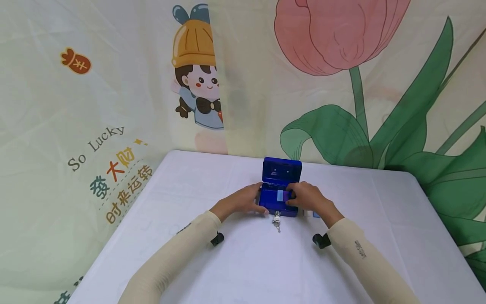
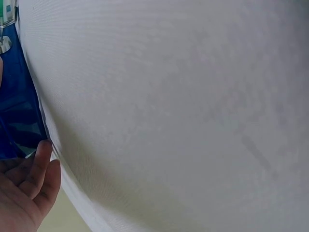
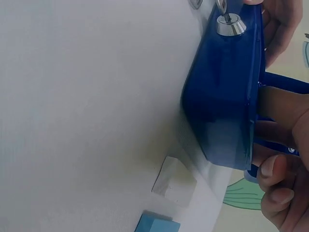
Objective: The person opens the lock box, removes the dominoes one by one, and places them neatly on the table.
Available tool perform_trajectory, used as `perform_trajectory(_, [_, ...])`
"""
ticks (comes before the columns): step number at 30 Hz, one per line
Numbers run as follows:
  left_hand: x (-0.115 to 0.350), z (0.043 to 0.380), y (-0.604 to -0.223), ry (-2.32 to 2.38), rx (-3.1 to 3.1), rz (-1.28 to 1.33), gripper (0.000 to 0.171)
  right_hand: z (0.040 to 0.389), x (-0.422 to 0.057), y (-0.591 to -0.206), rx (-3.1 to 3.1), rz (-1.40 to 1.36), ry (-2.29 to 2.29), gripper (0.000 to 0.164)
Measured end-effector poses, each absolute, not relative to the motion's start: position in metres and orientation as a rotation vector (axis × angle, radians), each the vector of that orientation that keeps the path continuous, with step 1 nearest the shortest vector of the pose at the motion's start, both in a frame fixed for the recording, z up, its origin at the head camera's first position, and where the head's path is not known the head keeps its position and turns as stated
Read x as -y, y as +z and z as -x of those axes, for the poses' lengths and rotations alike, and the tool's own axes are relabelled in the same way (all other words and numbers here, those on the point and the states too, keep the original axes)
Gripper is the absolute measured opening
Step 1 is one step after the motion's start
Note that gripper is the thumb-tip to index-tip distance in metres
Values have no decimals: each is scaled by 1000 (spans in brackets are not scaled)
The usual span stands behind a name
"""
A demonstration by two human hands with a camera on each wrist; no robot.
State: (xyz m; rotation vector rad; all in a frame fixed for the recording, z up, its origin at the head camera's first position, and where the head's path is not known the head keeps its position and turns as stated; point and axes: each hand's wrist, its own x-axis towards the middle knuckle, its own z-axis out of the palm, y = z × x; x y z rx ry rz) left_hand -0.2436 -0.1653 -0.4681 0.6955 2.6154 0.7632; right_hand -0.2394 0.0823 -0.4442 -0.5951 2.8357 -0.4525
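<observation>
A blue cash box (image 1: 276, 213) stands with its lid (image 1: 282, 169) raised, and a key sits in the silver lock (image 3: 231, 25) on its front. My left hand (image 1: 247, 199) grips the box's left side, thumb at the front corner and fingers farther back. In the left wrist view, that hand's fingers (image 2: 42, 166) reach the box's edge. My right hand (image 1: 308, 197) reaches over the right wall into the box. Its thumb and fingers close around the purple end of a small light-blue and purple block (image 1: 280, 195). In the right wrist view, the box wall hides the fingertips.
Keys (image 1: 276, 223) hang at the front of the box. Right of it, on the white tablecloth (image 1: 265, 266), lie a white block (image 3: 175, 181) and a blue block (image 3: 157, 224). A printed curtain (image 1: 247, 84) hangs behind the table's far edge.
</observation>
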Motion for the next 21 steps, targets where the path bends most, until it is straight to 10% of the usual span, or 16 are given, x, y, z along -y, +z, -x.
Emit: perform_trajectory(21, [166,244,-468,735,-2625,-690,110,249,-60,-454,-2864,627,-360,40])
